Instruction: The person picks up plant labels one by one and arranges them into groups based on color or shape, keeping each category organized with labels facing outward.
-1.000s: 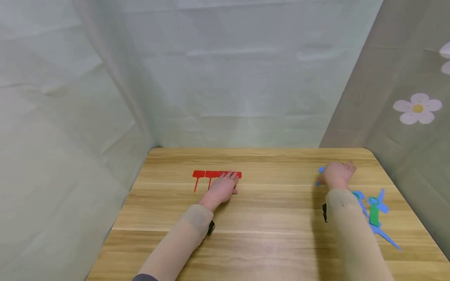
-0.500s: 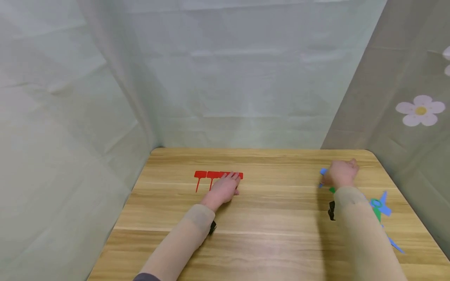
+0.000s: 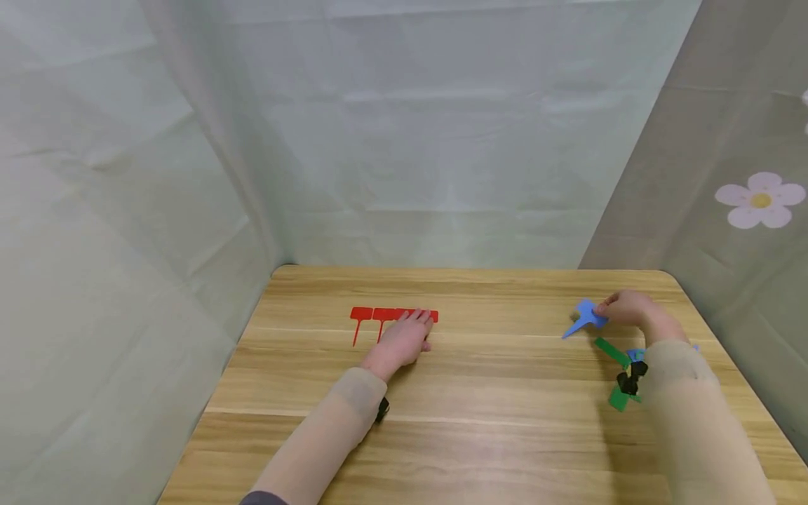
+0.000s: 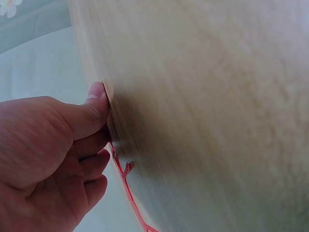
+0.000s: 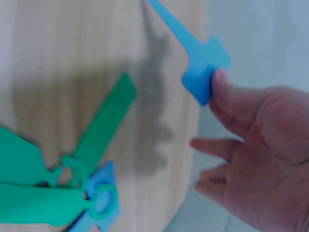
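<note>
My right hand [image 3: 637, 310] pinches the head of a blue T-shaped plant label [image 3: 587, 315] between thumb and index finger. In the right wrist view its pointed stem angles up and left, and the other fingers are spread away from it. My left hand [image 3: 406, 338] rests over a row of red T-shaped plant labels [image 3: 362, 313] laid head to head, covering part of the row. In the left wrist view, the thumb and fingertips touch the tabletop at the row, with a thin red edge [image 4: 126, 191] showing beside them.
Green hook-topped tags [image 5: 104, 125] and another blue piece [image 5: 103, 198] lie in a loose pile near my right forearm, partly hidden by it in the head view. The wooden table [image 3: 480, 393] ends at a fabric backdrop [image 3: 435, 140] behind and at both sides.
My right hand has swung to the right and turned, bringing the pinched blue label into full view. Its forearm now covers more of the pile. My left hand has stayed put on the red labels.
</note>
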The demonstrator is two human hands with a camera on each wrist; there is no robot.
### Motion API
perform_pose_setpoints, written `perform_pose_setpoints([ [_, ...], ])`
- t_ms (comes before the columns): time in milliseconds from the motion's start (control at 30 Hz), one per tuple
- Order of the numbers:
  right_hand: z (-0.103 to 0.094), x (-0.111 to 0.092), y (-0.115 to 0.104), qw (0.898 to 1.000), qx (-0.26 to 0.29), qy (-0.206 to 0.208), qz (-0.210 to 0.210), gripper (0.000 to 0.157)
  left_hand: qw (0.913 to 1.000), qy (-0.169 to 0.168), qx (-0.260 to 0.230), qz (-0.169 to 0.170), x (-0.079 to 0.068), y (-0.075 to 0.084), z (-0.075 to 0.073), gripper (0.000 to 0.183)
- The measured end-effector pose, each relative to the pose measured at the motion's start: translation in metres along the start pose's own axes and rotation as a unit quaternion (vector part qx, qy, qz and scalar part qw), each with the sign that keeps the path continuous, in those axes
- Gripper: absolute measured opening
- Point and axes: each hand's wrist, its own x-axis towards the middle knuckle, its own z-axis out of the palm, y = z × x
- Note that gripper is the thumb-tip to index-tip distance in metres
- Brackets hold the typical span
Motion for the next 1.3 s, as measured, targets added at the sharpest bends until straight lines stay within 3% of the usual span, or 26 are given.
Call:
perform_pose_setpoints([
  [100,-0.005,-0.002,-0.001,0.999,0.034,-0.025,-0.032,0.054,1.0,0.0,-0.004,-0.001,0.0,-0.001,0.0,0.067],
  [267,0.0,-0.006,-0.015,0.995,0.071,-0.047,-0.05,0.077,1.0,0.001,-0.008,-0.001,0.0,-0.002,0.0,0.066],
  [500,0.029,0.011,-0.042,0.984,0.13,-0.051,-0.106,0.048,1.0,0.0,-0.006,-0.001,0.0,-0.001,0.0,0.068],
  [667,0.046,0.022,-0.065,0.976,0.154,-0.049,-0.146,0.039,1.0,-0.003,-0.004,0.0,0.001,0.0,0.0,0.068],
  [967,0.063,0.04,-0.108,0.972,0.152,-0.056,-0.173,0.036,1.0,-0.001,-0.001,-0.003,-0.001,0.0,-0.002,0.067],
  [1300,0.084,0.059,-0.141,0.974,0.09,-0.069,-0.198,0.048,1.0,0.007,0.004,-0.002,0.001,-0.001,0.0,0.065],
])
